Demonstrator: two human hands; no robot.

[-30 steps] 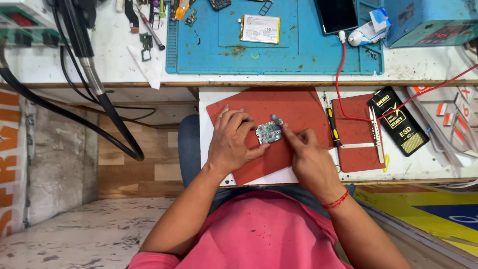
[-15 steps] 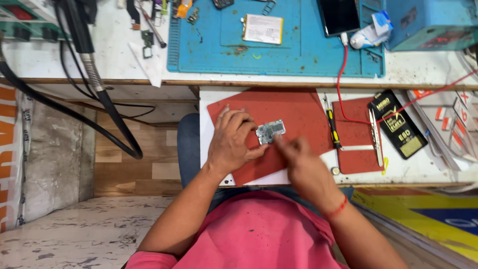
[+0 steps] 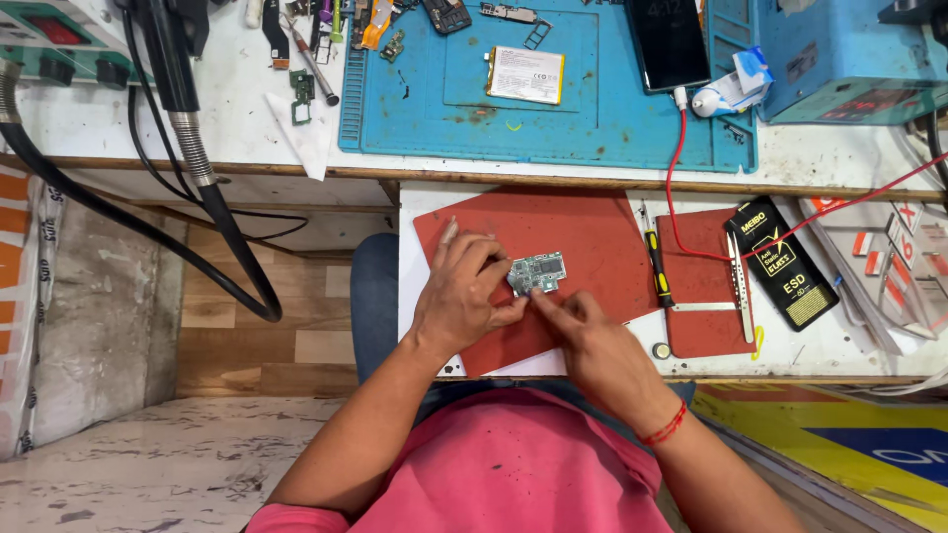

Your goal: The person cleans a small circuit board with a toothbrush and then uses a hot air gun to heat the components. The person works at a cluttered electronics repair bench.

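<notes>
Near edge: left hand (image 3: 459, 296) lies on the red mat (image 3: 583, 237), fingers (image 3: 484, 259) curled around the left side of a small green circuit board (image 3: 536, 273), gripping it. Right hand (image 3: 592, 336) comes in from below, index finger extended, tip touching the board's lower edge; other fingers folded, holding nothing visible. Board sits on the mat, roughly centre of the pull-out worktop (image 3: 420, 202). Just right: yellow-black screwdriver (image 3: 656, 265), metal tweezers (image 3: 739, 286) on a smaller red mat (image 3: 696, 296), black packet (image 3: 782, 262). Farther back: blue mat (image 3: 592, 118) with a flat battery (image 3: 525, 75) and phone (image 3: 669, 41).
</notes>
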